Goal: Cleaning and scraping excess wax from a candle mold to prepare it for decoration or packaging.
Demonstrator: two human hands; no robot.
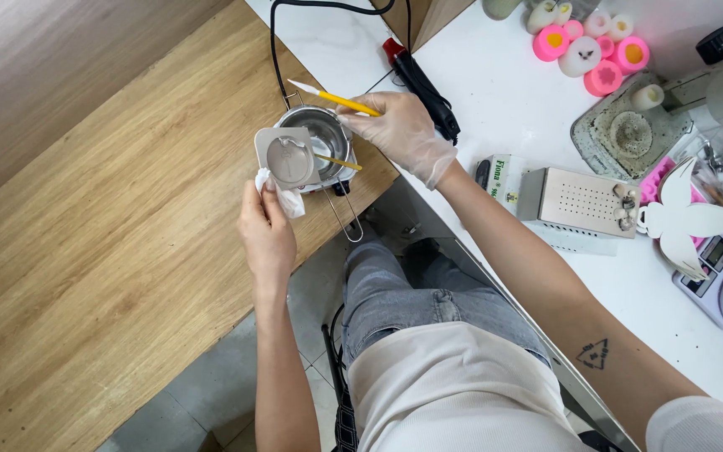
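Over the small metal pot (321, 134), the yellow-handled brush (334, 100) lay almost level, its long axis running from the gloved right hand (401, 130) out toward the pot's far rim, with the pale bristle tip pointing away from the person and the handle end pinched between the fingers of that hand. Just below the brush, a second thin yellow stick (340, 161) rested across the pot's near rim, pointing the same general way. Against the pot's left side stood a flat grey mould (288, 157) with a round hollow, tilted to face upward; the bare left hand (266, 230) gripped it from beneath, closed around its lower edge together with a wad of white tissue (284, 197). The pot's wire handle (346, 219) stuck out toward the person, past the edge of the wooden worktop (110, 226). Right of the pot, beyond the right hand, a black heat tool with a red end (420, 79) lay on the white worktop (495, 109). Farther right of the pot sat a perforated metal box (577, 201), and well beyond it pink and white candles (586, 42).
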